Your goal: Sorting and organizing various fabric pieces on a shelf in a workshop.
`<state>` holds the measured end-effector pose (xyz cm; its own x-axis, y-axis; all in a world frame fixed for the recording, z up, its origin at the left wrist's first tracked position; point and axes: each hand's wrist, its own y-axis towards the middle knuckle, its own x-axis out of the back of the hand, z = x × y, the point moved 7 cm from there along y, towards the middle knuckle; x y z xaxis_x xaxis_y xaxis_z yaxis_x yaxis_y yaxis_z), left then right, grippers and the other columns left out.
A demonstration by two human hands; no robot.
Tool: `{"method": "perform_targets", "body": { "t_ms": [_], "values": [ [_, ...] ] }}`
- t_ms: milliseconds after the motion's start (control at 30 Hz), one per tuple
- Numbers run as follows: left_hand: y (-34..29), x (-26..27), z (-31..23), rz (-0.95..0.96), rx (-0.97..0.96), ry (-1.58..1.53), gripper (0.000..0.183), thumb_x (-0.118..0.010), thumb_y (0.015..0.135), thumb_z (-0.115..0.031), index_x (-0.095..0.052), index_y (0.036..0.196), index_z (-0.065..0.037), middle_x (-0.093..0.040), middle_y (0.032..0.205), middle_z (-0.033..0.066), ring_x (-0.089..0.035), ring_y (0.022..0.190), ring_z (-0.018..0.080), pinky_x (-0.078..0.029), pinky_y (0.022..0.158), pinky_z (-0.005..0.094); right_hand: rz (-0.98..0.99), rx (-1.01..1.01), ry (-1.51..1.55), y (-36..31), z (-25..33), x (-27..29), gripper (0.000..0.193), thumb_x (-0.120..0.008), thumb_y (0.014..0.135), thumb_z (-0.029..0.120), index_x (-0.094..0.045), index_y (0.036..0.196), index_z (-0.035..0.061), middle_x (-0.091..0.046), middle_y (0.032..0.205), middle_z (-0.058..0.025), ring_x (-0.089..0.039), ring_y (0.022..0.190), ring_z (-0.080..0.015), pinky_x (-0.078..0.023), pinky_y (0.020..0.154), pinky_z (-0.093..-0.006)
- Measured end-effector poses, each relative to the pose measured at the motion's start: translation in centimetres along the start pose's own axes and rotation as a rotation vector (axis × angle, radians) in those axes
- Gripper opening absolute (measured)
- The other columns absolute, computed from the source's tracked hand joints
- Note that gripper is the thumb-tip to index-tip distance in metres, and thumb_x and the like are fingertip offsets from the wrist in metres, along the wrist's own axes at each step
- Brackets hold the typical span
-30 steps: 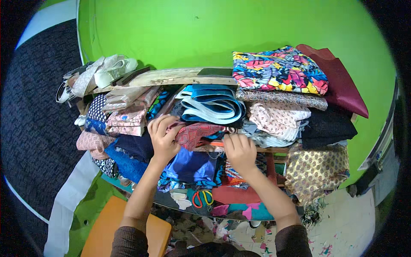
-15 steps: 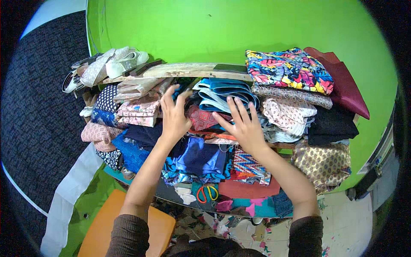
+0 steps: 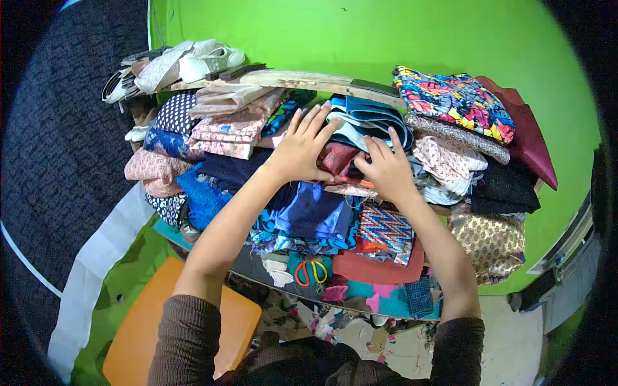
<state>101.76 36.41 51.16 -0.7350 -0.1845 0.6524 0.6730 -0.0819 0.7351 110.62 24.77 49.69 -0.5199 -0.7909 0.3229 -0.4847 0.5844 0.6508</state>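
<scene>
both hands lie flat with fingers spread, holding nothing. the left hand and right hand press on a dark red cloth in the middle of the pile. blue folded cloth sits just behind. scissors with orange and green handles lie near the front edge.

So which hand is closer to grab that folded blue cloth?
Probably the left hand: its fingertips already touch the folded blue cloth. The right hand rests lower, on the dark red cloth.
</scene>
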Motion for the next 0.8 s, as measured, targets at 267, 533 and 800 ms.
{"method": "perform_targets", "body": {
  "t_ms": [267, 533, 800],
  "values": [
    [0.0, -0.6, 0.8, -0.083, -0.038, 0.162, 0.091, -0.085, 0.052, -0.033, -0.042, 0.128, -0.007, -0.044, 0.135, 0.0202, -0.038, 0.131, 0.0328, -0.020, 0.114, 0.0501, -0.045, -0.067, -0.003, 1.1, 0.8, -0.5, 0.007, -0.055, 0.079, 0.015, -0.054, 0.084, 0.0125, -0.064, 0.098, -0.0115, -0.062, 0.089, -0.0216, -0.028, 0.111, -0.0510],
    [-1.0, -2.3, 1.1, -0.168, -0.078, 0.268, 0.064, -0.075, 0.065, -0.023, -0.048, 0.120, -0.004, -0.053, 0.121, 0.0222, -0.053, 0.114, 0.0339, -0.038, 0.104, 0.0413, -0.014, -0.177, 0.009, 0.1, 1.5, -0.8, 0.025, -0.055, 0.080, 0.016, -0.059, 0.105, 0.0154, -0.059, 0.112, -0.0130, -0.058, 0.103, -0.0243, -0.029, 0.107, -0.0555],
    [-1.2, -1.8, 0.9, -0.217, -0.116, 0.134, 0.052, -0.068, 0.062, -0.010, -0.055, 0.112, -0.008, -0.060, 0.110, 0.0179, -0.059, 0.103, 0.0327, -0.042, 0.100, 0.0426, 0.017, -0.164, 0.084, -5.0, 6.4, -2.1, 0.038, -0.059, 0.083, 0.027, -0.057, 0.119, 0.0162, -0.057, 0.120, -0.0051, -0.050, 0.116, -0.0212, -0.029, 0.102, -0.0575]
  ]
}}
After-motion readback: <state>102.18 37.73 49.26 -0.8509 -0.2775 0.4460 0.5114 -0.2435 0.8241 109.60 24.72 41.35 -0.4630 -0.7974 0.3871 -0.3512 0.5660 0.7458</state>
